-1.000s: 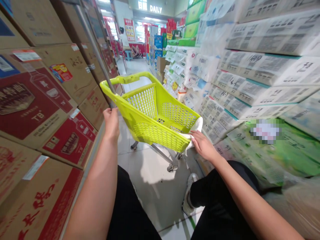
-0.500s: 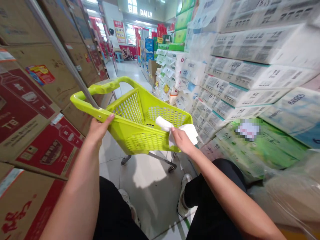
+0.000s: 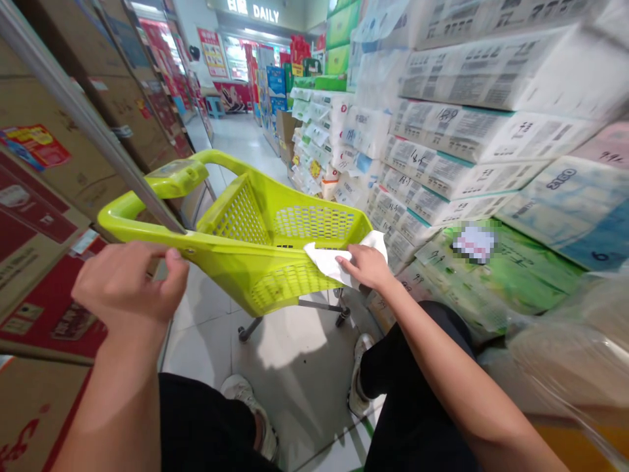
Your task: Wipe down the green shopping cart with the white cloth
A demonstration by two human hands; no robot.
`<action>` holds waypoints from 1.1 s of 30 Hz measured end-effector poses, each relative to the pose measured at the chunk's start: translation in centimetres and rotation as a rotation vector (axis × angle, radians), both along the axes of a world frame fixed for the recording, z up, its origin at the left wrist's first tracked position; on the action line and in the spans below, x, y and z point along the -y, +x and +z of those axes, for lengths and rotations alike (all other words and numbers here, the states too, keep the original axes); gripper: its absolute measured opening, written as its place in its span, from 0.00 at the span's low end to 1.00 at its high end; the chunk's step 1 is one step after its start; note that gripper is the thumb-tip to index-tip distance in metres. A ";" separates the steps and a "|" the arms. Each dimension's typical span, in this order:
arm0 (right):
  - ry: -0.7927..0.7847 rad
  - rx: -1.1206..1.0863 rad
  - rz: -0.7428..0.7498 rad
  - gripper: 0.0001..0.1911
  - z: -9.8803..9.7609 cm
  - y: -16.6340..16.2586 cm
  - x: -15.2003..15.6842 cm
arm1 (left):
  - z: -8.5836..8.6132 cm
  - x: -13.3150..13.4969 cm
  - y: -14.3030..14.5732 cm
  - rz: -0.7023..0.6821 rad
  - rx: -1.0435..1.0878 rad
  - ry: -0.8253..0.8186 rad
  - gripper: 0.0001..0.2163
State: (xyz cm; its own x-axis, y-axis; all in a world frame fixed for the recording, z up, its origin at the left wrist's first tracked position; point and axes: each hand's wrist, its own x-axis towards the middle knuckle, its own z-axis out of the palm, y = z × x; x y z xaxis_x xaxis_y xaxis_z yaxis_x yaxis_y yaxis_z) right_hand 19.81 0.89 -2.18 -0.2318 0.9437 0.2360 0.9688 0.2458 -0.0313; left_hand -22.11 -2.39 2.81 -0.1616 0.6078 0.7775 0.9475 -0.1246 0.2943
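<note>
A yellow-green plastic shopping cart (image 3: 228, 249) stands across in front of me, its handle end to my left. On the near rim of its basket, toward the front end, my right hand (image 3: 366, 265) presses a crumpled white paper towel (image 3: 327, 261), with the fingers closed on it. My left hand (image 3: 130, 282) is just below the cart's side near the handle (image 3: 115, 216), fingers curled and thumb apart from them. Its fingertips are hidden, so I cannot see whether they touch the cart.
Cardboard cartons (image 3: 54, 242) are stacked close on my left, behind a metal pole (image 3: 93, 111). Packs of tissue paper (image 3: 442, 131) rise on my right, with a green pack (image 3: 521, 269) lower down. An aisle (image 3: 236, 137) runs ahead, where a blue stool (image 3: 215, 106) stands.
My left hand has come off the cart's rim and moved left and toward me. The paper towel has spread out under my right hand. The cart appears nearer and further left.
</note>
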 end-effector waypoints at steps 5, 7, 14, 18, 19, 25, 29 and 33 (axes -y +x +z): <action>0.056 -0.028 -0.084 0.31 -0.2 -0.1 -0.4 | -0.7 -0.8 3.0 -0.225 -0.142 0.040 0.17; 0.061 -0.039 -0.135 0.30 -0.2 -0.5 -0.4 | -1.1 -1.0 4.6 -0.235 -0.173 0.052 0.17; 0.083 -0.007 -0.015 0.28 0.8 -2.3 -0.3 | -2.0 -3.0 8.5 -0.421 -0.264 -0.205 0.12; -0.006 0.040 0.003 0.27 1.6 -4.2 -0.1 | -2.3 -4.3 10.1 -0.429 -0.331 -0.265 0.08; -0.018 0.046 0.000 0.27 1.8 -5.0 -0.2 | -2.4 -4.4 10.5 -0.419 -0.343 -0.262 0.08; 0.058 -0.009 0.089 0.29 2.4 -10.9 -1.0 | -1.8 -3.8 12.3 -0.362 -0.433 -0.271 0.07; 0.058 -0.025 0.096 0.31 2.0 -11.0 -1.6 | -1.1 -3.6 12.1 -0.373 -0.417 -0.298 0.07; 0.098 -0.004 0.032 0.30 0.8 -7.1 -2.1 | -1.2 -4.3 11.0 -0.311 -0.463 -0.298 0.08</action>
State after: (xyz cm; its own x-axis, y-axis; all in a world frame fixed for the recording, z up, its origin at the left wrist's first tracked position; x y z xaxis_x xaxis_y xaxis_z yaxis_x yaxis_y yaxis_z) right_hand 12.70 2.96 -1.42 -0.2600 0.9083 0.3277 0.9604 0.2784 -0.0096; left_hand -11.09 1.96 1.63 0.3701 0.7732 0.5149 0.9177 -0.3906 -0.0732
